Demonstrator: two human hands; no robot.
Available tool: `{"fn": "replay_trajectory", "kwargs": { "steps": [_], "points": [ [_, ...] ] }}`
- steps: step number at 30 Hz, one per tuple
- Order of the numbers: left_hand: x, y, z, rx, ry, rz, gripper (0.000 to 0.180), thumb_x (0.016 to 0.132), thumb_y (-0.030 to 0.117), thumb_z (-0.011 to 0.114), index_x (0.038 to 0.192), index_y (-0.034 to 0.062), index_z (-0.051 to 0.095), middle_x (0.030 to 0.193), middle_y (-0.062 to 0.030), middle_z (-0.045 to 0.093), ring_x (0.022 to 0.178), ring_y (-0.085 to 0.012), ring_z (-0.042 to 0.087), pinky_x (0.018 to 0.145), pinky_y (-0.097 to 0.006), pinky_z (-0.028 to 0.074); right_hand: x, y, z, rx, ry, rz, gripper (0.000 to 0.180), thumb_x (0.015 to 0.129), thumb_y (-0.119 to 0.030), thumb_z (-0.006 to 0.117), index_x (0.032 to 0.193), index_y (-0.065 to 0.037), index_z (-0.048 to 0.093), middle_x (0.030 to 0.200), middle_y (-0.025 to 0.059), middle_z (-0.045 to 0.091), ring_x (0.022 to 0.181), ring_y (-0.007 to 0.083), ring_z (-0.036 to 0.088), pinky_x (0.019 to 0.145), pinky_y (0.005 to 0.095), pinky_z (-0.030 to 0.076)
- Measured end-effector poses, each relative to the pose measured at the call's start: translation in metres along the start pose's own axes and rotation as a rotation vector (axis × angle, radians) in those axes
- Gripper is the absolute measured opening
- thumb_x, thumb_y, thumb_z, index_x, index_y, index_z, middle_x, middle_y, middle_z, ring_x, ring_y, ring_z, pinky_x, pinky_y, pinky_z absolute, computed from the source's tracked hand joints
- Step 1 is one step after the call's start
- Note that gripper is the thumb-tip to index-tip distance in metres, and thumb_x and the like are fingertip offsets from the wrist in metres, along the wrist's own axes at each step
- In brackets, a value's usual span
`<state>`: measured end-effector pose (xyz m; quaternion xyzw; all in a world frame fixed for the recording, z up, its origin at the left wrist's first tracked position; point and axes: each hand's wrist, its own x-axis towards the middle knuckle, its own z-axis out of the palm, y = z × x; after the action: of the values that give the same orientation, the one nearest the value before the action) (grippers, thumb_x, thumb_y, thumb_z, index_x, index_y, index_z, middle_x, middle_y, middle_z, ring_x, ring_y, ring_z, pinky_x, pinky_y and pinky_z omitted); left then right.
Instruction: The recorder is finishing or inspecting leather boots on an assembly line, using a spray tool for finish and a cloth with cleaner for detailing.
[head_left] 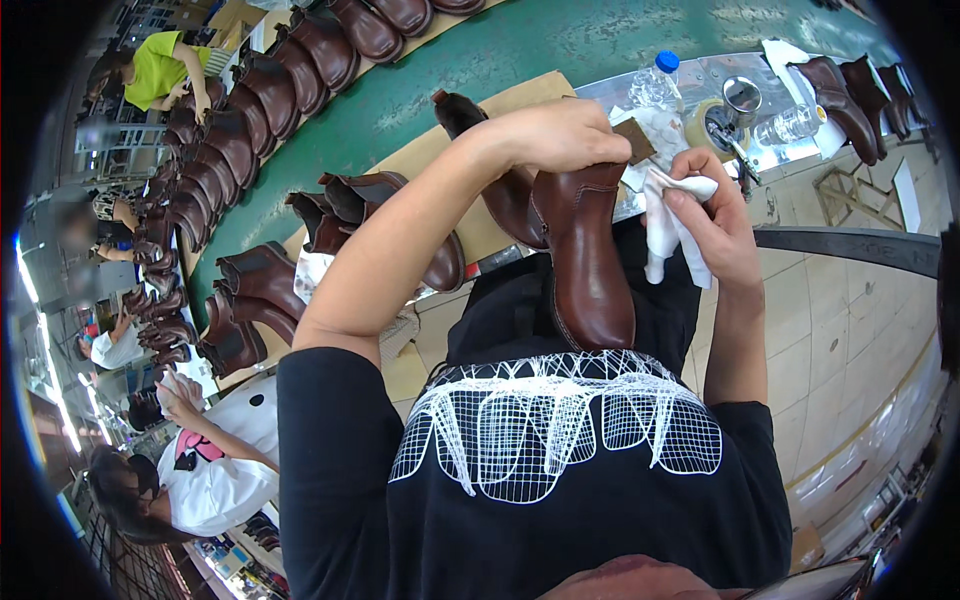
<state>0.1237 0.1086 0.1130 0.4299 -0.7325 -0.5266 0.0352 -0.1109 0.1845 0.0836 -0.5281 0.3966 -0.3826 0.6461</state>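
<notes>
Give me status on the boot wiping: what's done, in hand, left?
Done: cannot tell which boots are already wiped. In hand: left hand holds a brown boot by its top, toe resting against the torso; right hand holds a white cloth beside it. Left: possibly the boots on the cardboard.

Both bare forearms are reaching forward; the left hand point(560, 135) is curling its fingers closed, the right hand point(712, 225) is pinching shut.

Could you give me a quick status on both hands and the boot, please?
Left hand gripping top of brown boot, boot standing toe-down against the lap. Right hand holding white cloth beside the shaft. Nothing between cloth and boot.
</notes>
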Motion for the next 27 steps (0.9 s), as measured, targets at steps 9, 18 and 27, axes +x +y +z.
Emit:
{"fn": "replay_trajectory", "kwargs": {
  "steps": [9,18,27],
  "points": [
    [0.009,0.025,-0.010,0.194,-0.130,-0.125,0.043,0.091,0.033,0.052,0.078,-0.0058,0.063,0.068,-0.0053,0.059,0.066,-0.0147,0.054,0.063,-0.034,0.046,0.001,-0.017,0.025,-0.337,0.006,-0.150,0.012,0.090,-0.002,0.066,0.101,-0.003,0.060,0.089,-0.0018,0.060,0.078,0.0026,0.054,0.066,0.0198,0.043],
    [0.010,0.034,-0.010,0.166,-0.137,-0.118,0.044,0.092,0.033,0.051,0.083,-0.0069,0.067,0.069,-0.0085,0.060,0.067,-0.0169,0.056,0.066,-0.036,0.047,0.011,-0.010,0.066,-0.556,0.134,-0.426,0.018,0.078,-0.008,0.078,0.088,-0.002,0.064,0.079,0.0107,0.066,0.070,0.0226,0.065,0.062,0.0318,0.049],
    [0.008,0.026,-0.011,0.068,-0.121,-0.226,0.038,0.091,0.034,0.052,0.082,0.0014,0.069,0.073,-0.0035,0.062,0.069,-0.0119,0.055,0.065,-0.033,0.047,-0.004,0.009,0.033,-0.506,0.339,-0.154,0.020,0.081,-0.013,0.078,0.084,-0.002,0.061,0.068,0.0030,0.060,0.062,0.0057,0.052,0.056,0.0254,0.043]
  ]
}}
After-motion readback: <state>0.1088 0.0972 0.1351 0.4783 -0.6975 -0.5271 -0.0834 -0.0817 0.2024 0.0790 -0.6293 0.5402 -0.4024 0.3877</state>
